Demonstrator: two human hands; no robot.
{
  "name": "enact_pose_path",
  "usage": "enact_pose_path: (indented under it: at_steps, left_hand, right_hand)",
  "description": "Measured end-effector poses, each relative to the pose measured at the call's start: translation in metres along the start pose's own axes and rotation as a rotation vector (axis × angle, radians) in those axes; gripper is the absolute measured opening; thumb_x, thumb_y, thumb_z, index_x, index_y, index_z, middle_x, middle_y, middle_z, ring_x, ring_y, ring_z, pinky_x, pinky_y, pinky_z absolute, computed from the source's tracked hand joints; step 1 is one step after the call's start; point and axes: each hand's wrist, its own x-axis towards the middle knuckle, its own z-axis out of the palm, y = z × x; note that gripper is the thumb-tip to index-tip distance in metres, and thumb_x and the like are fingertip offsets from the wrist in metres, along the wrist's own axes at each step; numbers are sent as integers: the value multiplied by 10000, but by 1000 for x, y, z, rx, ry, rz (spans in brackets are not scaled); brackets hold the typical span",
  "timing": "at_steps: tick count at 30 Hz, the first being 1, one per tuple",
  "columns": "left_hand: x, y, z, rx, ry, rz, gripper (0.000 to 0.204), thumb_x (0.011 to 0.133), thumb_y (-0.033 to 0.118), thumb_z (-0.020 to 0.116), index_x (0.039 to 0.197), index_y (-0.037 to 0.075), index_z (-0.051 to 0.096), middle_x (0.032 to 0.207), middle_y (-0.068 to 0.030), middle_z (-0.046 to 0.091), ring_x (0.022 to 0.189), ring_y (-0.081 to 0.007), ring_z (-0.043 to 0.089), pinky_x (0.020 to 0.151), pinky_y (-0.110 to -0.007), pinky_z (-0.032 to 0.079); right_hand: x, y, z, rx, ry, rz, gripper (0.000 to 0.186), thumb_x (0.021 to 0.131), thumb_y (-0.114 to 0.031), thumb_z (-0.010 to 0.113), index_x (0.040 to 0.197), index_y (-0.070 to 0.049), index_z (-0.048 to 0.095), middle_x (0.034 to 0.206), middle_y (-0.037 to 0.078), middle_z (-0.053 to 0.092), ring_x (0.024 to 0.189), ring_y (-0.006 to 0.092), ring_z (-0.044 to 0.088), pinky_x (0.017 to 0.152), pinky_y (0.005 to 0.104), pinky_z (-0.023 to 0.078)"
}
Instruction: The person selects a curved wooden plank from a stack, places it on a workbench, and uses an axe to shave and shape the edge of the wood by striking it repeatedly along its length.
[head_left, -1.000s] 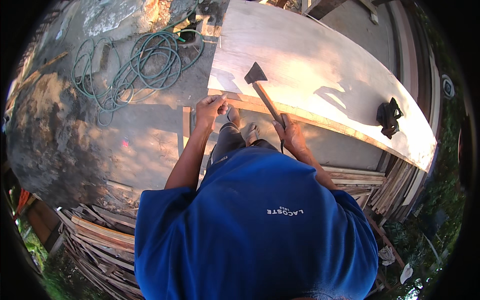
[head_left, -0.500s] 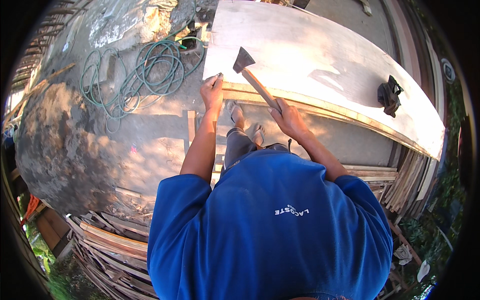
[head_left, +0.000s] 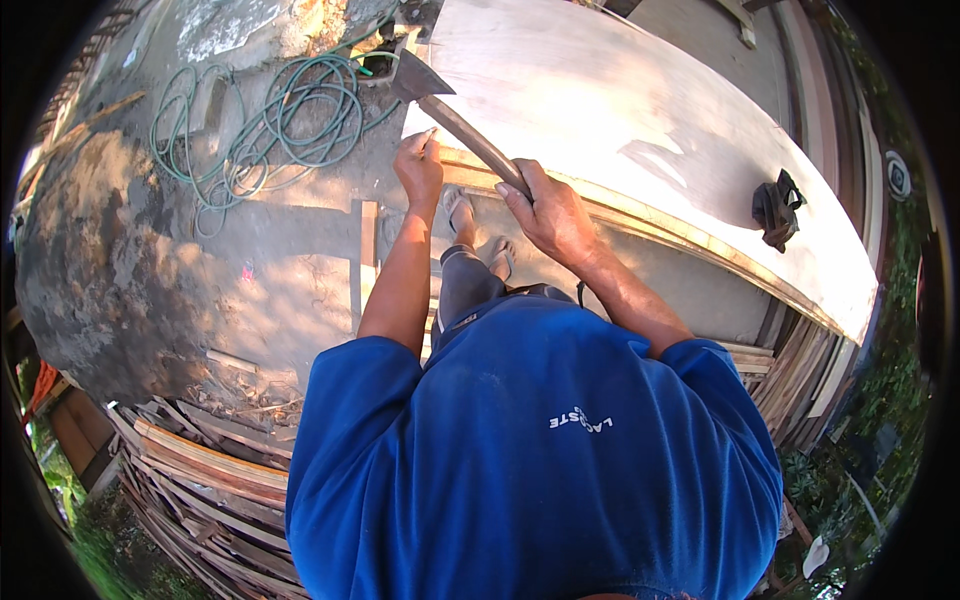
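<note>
My right hand (head_left: 557, 218) is closed round the wooden handle of a hatchet (head_left: 474, 138). The dark, broad head of the hatchet is raised toward the far left, over the corner of a pale wooden panel (head_left: 690, 120). At the panel's near left corner, just below the hatchet head, my left hand (head_left: 418, 172) is closed with thumb and finger pinched together. Whatever is between those fingertips is too small to make out. Along the panel's near side runs a light wooden strip (head_left: 640, 212).
A black plastic bag (head_left: 777, 210) sits on the panel's right part. Loops of green hose (head_left: 320, 110) lie on the ground to the left. Stacked wood strips (head_left: 215, 475) are at the lower left, and more boards (head_left: 790, 375) lie under the panel's right end.
The hatchet has swung up and to the left, its head now nearer the panel's far left edge. My right hand has moved left with it; my left hand stays at the corner.
</note>
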Motion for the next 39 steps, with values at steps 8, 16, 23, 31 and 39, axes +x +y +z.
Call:
enact_pose_path:
  at_steps: [8, 16, 23, 31, 39]
  left_hand:
    - [4, -16, 0, 67, 6, 61, 174, 852, 21, 674, 989, 2, 778, 947, -167, 750, 893, -302, 716, 810, -387, 553]
    - [1, -25, -16, -154, 10, -47, 309, 890, 62, 611, 1165, -32, 715, 1127, -182, 700, 991, -286, 680, 868, -367, 525]
    - [39, -31, -13, -204, -120, -686, 502, 1024, 407, 602, 1184, -59, 701, 1037, -112, 726, 923, -193, 602, 870, -359, 483]
    - [45, -68, 3, -613, -27, -783, 534, 1010, 415, 638, 1187, -84, 705, 1098, -122, 717, 964, -213, 644, 876, -365, 500]
    - [45, -117, -17, -585, -262, -490, 334, 973, 267, 628, 1075, -45, 690, 940, -104, 657, 815, -225, 667, 750, -381, 572]
  right_hand:
    - [14, 36, 24, -356, -241, 164, 341, 1020, -277, 595, 1240, -32, 507, 889, 279, 711, 816, 458, 704, 714, 556, 543]
    - [8, -23, -8, -77, 72, -12, 355, 1020, -282, 623, 1256, -43, 509, 909, 236, 709, 824, 439, 706, 702, 509, 557]
    - [10, 61, 24, -293, -185, 206, 291, 1017, -264, 632, 1122, -22, 509, 789, 279, 682, 760, 464, 700, 681, 551, 533]
    - [16, 19, 19, -144, 73, -3, 341, 1020, -272, 632, 1223, -28, 509, 800, 264, 688, 760, 457, 704, 657, 530, 538]
    - [-26, 71, -7, -221, -175, 261, 352, 959, -309, 608, 1200, -56, 561, 896, 259, 717, 857, 441, 715, 756, 551, 553]
